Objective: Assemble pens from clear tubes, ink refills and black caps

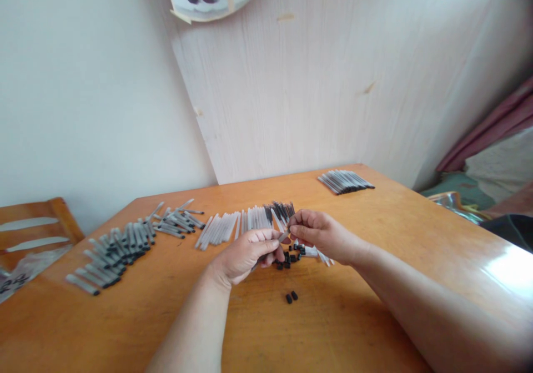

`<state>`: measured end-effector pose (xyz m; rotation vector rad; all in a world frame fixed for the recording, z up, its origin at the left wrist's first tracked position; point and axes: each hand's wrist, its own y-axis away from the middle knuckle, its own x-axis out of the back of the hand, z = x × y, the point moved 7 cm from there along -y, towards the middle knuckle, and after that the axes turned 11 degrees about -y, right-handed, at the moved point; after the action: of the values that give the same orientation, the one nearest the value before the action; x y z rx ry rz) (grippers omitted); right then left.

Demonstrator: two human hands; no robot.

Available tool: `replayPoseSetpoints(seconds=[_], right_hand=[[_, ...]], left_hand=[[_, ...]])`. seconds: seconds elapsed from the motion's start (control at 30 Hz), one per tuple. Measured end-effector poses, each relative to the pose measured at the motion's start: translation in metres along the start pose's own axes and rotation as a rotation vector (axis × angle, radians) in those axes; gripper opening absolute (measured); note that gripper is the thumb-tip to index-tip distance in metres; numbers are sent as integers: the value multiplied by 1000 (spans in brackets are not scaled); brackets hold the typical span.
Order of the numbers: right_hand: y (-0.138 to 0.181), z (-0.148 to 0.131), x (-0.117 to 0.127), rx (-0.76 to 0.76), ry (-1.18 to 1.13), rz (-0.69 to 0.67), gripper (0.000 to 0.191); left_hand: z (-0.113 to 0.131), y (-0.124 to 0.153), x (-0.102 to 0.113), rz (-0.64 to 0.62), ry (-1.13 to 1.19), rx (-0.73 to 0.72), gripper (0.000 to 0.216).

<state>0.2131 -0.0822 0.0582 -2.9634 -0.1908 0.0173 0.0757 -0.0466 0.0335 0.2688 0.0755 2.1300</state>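
Observation:
My left hand (245, 253) is closed around a slim pen (283, 236) that slants up to the right. At the pen's upper end, my right hand (318, 234) pinches with thumb and fingers; whether a small separate part sits in that pinch I cannot tell. Below and between the hands lies a heap of small black plugs or caps (291, 257), partly covered by my fingers. Two more black pieces (292, 297) lie closer to me. Just behind my hands is a row of clear pen barrels (220, 228), with dark-tipped sticks (285, 211) at its right end.
Loose piles of translucent pens with black ends (120, 245) cover the left of the wooden table (166, 317). A neat stack of similar pens (346, 182) lies at the back right. A wooden chair (62, 217) stands left, and a pale panel (291, 101) rises behind.

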Motion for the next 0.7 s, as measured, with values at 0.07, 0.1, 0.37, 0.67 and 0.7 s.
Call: replayPoseSetpoints(seconds=[0.07,0.1,0.37,0.67,0.7], right_hand=[[0,1,0,-18,-10,4,23],[0,2,0,-29,-1,16,26],[-1,7,7,-33,248,77,29],[-2,4,17,-30,-62,105,28],[-2,5,18,-37,-81,112,29]], left_hand=[[-1,0,0,3,6,9,30],[-1,0,0,6,9,13,30],[0,-1,-3,-5,-60,5,34],[-6,-4,4,35,-67,19,36],[-7,-5,4,42,-57,20,36]])
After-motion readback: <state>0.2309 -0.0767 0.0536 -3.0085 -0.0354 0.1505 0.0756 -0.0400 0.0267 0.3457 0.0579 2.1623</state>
